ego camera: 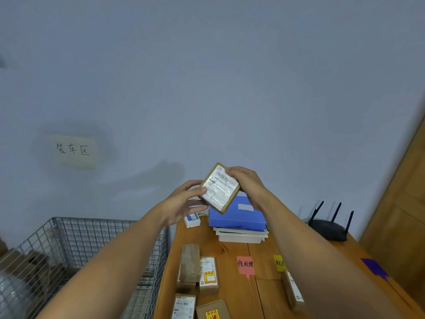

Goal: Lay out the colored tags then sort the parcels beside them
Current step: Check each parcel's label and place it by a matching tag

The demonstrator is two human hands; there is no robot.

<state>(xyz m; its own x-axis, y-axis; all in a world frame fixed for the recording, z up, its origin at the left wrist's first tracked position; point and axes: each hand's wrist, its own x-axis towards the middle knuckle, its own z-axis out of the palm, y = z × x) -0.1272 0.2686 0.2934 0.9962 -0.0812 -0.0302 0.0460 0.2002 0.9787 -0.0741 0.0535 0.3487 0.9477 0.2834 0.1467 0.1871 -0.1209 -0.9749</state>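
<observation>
Both hands hold one small brown parcel (219, 188) with a white shipping label up in front of the wall, tilted toward me. My left hand (184, 202) grips its lower left edge; my right hand (247, 184) grips its upper right edge. On the wooden table (232, 284) below lie a pink tag (245, 264), a yellow tag (279, 262) partly hidden by my right forearm, and a purple tag (373, 268) at the right. Several brown parcels (197, 279) lie at the table's left; one slim parcel (293, 290) lies under my right forearm.
A wire cage cart (96, 247) with boxes inside stands left of the table. A blue box (239, 215) on white trays, a small white box (192, 219) and a black router (328, 229) sit at the table's back. A handwritten note (73, 149) hangs on the wall.
</observation>
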